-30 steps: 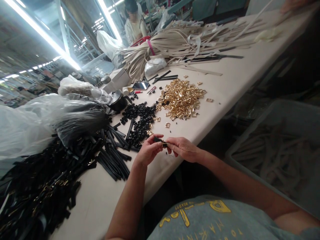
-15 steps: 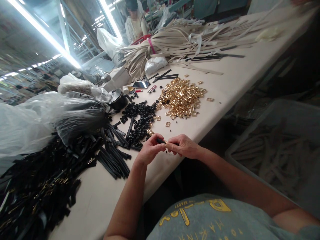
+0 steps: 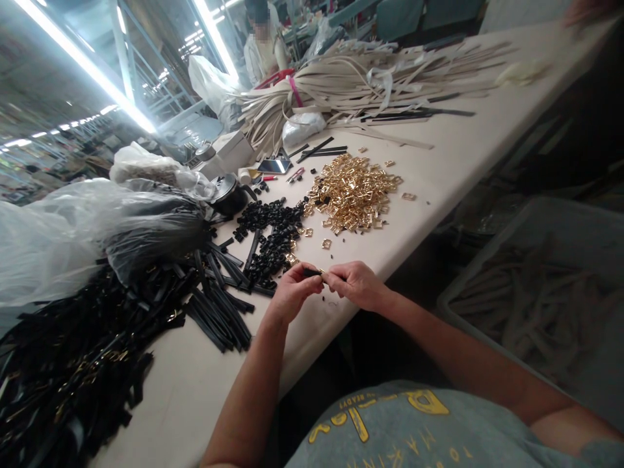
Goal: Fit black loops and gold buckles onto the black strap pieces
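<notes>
My left hand [image 3: 295,290] pinches a short black strap [image 3: 311,273] between thumb and fingers, above the table's near edge. My right hand [image 3: 355,285] meets it fingertip to fingertip, closed on a small gold buckle [image 3: 322,272] at the strap's end; the fingers hide most of the buckle. Just beyond the hands lies a heap of gold buckles [image 3: 353,195]. Left of that heap is a pile of small black loops [image 3: 277,244]. Cut black straps [image 3: 219,318] lie side by side to the left of my left hand.
Black straps with gold buckles [image 3: 82,370] are heaped at the left under clear plastic [image 3: 88,227]. A dark lidded mug [image 3: 229,195] and a phone [image 3: 274,166] stand behind the loops. Beige straps [image 3: 331,81] lie farther back. A bin [image 3: 487,260] sits right, below the table edge.
The black strap between my hands has turned flatter and shows more of its length. My right fingers have curled in more, while both hands stay in nearly the same place.
</notes>
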Demonstrator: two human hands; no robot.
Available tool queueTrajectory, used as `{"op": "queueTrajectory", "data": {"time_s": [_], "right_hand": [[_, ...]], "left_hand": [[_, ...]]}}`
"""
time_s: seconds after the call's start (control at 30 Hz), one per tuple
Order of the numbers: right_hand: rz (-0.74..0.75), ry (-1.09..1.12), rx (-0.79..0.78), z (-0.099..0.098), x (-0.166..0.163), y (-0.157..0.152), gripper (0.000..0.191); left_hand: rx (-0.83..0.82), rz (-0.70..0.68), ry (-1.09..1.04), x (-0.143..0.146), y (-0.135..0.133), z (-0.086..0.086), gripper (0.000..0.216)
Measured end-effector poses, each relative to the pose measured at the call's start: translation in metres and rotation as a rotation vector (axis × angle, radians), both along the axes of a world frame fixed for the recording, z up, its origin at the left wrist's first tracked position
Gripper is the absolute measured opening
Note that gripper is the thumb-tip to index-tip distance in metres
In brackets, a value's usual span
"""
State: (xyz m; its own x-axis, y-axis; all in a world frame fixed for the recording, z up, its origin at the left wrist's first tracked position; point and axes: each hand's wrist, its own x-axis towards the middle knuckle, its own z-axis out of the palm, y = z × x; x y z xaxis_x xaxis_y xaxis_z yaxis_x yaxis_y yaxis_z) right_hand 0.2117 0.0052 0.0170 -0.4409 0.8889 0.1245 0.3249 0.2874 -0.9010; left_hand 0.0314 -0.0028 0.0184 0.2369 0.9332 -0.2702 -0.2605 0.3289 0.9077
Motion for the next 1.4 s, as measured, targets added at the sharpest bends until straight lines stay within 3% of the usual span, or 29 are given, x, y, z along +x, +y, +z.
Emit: {"op": "queueTrajectory", "data": {"time_s": [0.3,0.57,0.8,1.07,1.23,1.4], "right_hand": [[0.119,-0.107,-0.033,0.009,0.018,0.001,0.02],[0.08,-0.141,0.112,0.007,0.009,-0.001,0.021],[-0.031,-0.024,0.088,0.003,-0.001,-0.003,0.017],[-0.188,0.032,0.07,-0.001,-0.006,-0.002,0.016],[-0.186,0.02,0.058,0.002,-0.006,-0.002,0.02],[-0.2,-0.002,0.052,-0.001,-0.007,-0.001,0.019]], "left_hand": [[0.021,0.067,0.008,-0.013,0.003,-0.003,0.026],[-0.064,0.064,0.036,-0.002,0.002,-0.006,0.034],[0.099,0.164,0.161,0.0,0.004,-0.011,0.026],[0.15,0.176,0.2,0.0,0.001,-0.006,0.024],[0.186,0.184,0.239,0.003,0.002,-0.001,0.025],[0.253,0.263,0.32,0.006,0.001,-0.009,0.027]]}}
